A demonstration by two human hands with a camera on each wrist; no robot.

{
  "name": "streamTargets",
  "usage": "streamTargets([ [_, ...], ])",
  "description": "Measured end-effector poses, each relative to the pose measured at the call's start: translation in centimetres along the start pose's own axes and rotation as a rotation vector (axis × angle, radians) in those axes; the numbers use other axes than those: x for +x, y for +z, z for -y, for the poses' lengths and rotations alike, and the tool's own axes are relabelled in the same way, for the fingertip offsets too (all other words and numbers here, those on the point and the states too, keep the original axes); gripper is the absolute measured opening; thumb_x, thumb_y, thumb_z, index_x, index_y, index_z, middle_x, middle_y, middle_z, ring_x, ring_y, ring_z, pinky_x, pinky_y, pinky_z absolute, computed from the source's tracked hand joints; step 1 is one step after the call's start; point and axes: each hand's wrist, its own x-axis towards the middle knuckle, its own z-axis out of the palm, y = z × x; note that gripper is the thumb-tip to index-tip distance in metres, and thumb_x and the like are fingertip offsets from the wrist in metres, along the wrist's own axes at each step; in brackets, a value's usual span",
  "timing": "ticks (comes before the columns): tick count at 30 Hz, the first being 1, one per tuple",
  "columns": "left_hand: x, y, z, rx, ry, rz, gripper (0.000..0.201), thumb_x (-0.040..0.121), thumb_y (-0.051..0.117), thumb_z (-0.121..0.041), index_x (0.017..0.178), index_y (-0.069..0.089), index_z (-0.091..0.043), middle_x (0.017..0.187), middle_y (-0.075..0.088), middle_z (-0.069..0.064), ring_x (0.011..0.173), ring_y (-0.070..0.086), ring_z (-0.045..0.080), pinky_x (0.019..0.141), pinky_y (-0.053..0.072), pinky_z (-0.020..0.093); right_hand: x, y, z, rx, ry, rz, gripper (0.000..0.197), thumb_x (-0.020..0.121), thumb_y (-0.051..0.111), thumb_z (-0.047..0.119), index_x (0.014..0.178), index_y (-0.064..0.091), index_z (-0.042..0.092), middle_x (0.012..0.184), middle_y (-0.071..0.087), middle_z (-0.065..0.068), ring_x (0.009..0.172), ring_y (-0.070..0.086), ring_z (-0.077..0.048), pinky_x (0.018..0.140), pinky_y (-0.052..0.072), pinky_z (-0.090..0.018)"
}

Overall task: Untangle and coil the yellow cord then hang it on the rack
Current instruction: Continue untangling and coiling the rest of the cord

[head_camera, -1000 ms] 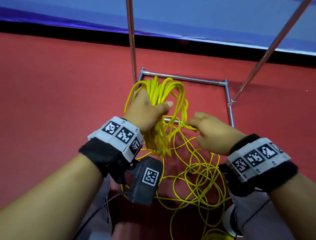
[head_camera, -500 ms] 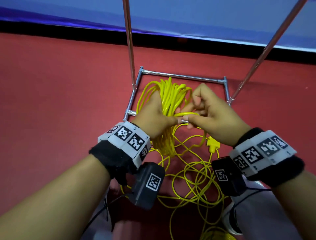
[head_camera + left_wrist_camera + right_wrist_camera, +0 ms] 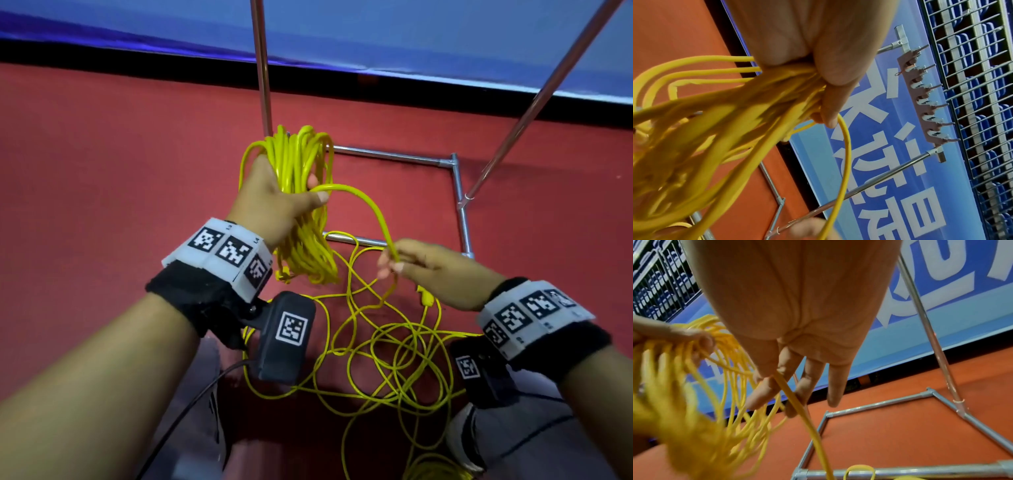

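Observation:
My left hand (image 3: 308, 193) grips a thick coil of the yellow cord (image 3: 301, 240), held upright over the red floor, fingers wrapped round the bundle (image 3: 818, 73). One strand arcs from the coil to my right hand (image 3: 390, 265), which pinches it between thumb and fingers (image 3: 774, 382), lower and to the right. The rest of the cord lies in loose tangled loops (image 3: 394, 359) on the floor below both hands, with a yellow plug (image 3: 424, 298) by the right wrist. The rack's hook rail (image 3: 925, 97) shows only in the left wrist view, high on its poles.
The rack's square metal base (image 3: 459, 192) lies on the red floor just beyond my hands, with two slanted poles (image 3: 262, 85) rising from it. A blue banner wall (image 3: 411, 34) stands behind. My knees and a shoe (image 3: 462, 442) are at the bottom edge.
My right hand has moved down and to the right away from the coil, drawing a strand out into an arc. My left hand has shifted the coil slightly left and up.

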Motion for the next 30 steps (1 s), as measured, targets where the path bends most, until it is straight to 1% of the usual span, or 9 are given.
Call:
streamTargets([
  [5, 0.1, -1.0, 0.5, 0.052, -0.003, 0.087, 0.027, 0.073, 0.075, 0.004, 0.085, 0.056, -0.012, 0.062, 0.057, -0.011, 0.058, 0.055, 0.013, 0.064, 0.051, 0.033, -1.5, -3.9, 0.6, 0.075, -0.041, -0.223, 0.022, 0.094, 0.049, 0.004, 0.096, 0.050, 0.026, 0.079, 0.071, 0.007, 0.062, 0.053, -0.008, 0.059, 0.044, -0.020],
  [8, 0.1, -1.7, 0.5, 0.067, -0.001, 0.092, 0.026, 0.072, 0.075, 0.000, 0.083, 0.055, -0.012, 0.059, 0.059, -0.011, 0.055, 0.055, 0.008, 0.062, 0.048, 0.028, -2.5, -6.1, 1.8, -0.170, -0.100, -0.343, 0.022, 0.089, 0.060, 0.015, 0.090, 0.064, 0.037, 0.082, 0.070, 0.007, 0.075, 0.060, -0.015, 0.074, 0.046, -0.030],
  [10, 0.1, -2.1, 0.4, 0.057, 0.013, 0.085, 0.030, 0.067, 0.073, -0.012, 0.091, 0.056, -0.010, 0.063, 0.061, -0.012, 0.058, 0.056, 0.006, 0.064, 0.047, 0.026, -3.0, -6.9, 2.5, -0.327, -0.121, -0.371, 0.024, 0.085, 0.066, 0.015, 0.091, 0.069, 0.038, 0.080, 0.068, 0.008, 0.080, 0.059, -0.011, 0.076, 0.043, -0.020],
  [12, 0.1, -2.1, 0.1, 0.036, 0.034, 0.065, 0.039, 0.066, 0.072, -0.016, 0.101, 0.055, -0.007, 0.072, 0.062, -0.006, 0.066, 0.060, 0.011, 0.069, 0.050, 0.029, -3.1, -7.1, 3.0, -0.503, -0.151, -0.354, 0.021, 0.081, 0.069, 0.009, 0.092, 0.073, 0.027, 0.079, 0.063, 0.006, 0.073, 0.054, -0.008, 0.070, 0.037, -0.014],
  [15, -0.1, -1.8, -0.2, -0.003, 0.049, 0.057, 0.036, 0.078, 0.071, -0.003, 0.107, 0.052, 0.005, 0.076, 0.061, 0.008, 0.065, 0.064, 0.019, 0.067, 0.054, 0.036, -2.1, -5.7, 3.4, -0.682, -0.106, -0.211, 0.018, 0.080, 0.068, 0.009, 0.090, 0.075, 0.022, 0.081, 0.057, 0.004, 0.080, 0.057, -0.015, 0.075, 0.041, -0.023],
  [19, -0.4, -0.7, -0.7, -0.018, 0.066, 0.094, 0.018, 0.075, 0.065, -0.007, 0.086, 0.055, 0.003, 0.060, 0.058, 0.005, 0.051, 0.056, 0.015, 0.053, 0.050, 0.028, -0.2, -1.5, 4.5, -0.838, 0.026, 0.005, 0.024, 0.078, 0.046, 0.025, 0.079, 0.069, 0.018, 0.077, 0.039, 0.009, 0.086, 0.057, -0.023, 0.078, 0.048, -0.039],
  [21, -0.6, -0.2, -0.7, -0.041, 0.052, 0.094, 0.014, 0.072, 0.064, -0.011, 0.080, 0.056, -0.002, 0.058, 0.058, 0.003, 0.051, 0.055, 0.016, 0.052, 0.049, 0.027, 0.4, 0.5, 5.4, -0.732, -0.122, 0.075, 0.031, 0.069, 0.037, 0.024, 0.071, 0.066, 0.013, 0.071, 0.035, 0.010, 0.080, 0.056, -0.021, 0.074, 0.047, -0.036],
  [25, -1.3, 0.7, -0.6, -0.041, 0.039, 0.173, 0.010, 0.072, 0.064, -0.010, 0.075, 0.055, -0.006, 0.058, 0.059, -0.002, 0.052, 0.055, 0.013, 0.053, 0.047, 0.023, 0.8, 1.5, 7.7, -0.378, -0.443, 0.030, 0.028, 0.070, 0.043, 0.010, 0.083, 0.068, 0.012, 0.075, 0.051, 0.011, 0.071, 0.046, 0.000, 0.070, 0.035, -0.006],
  [30, -2.6, 2.1, -0.7, -0.067, 0.003, 0.389, 0.050, 0.070, 0.071, -0.019, 0.094, 0.049, 0.018, 0.083, 0.052, 0.018, 0.079, 0.044, 0.027, 0.069, 0.038, 0.043, 1.1, 0.0, 7.9, -0.134, -0.481, -0.363, 0.048, 0.069, 0.072, 0.003, 0.077, 0.034, 0.032, 0.080, 0.058, 0.000, 0.072, 0.059, -0.020, 0.064, 0.048, -0.029],
])
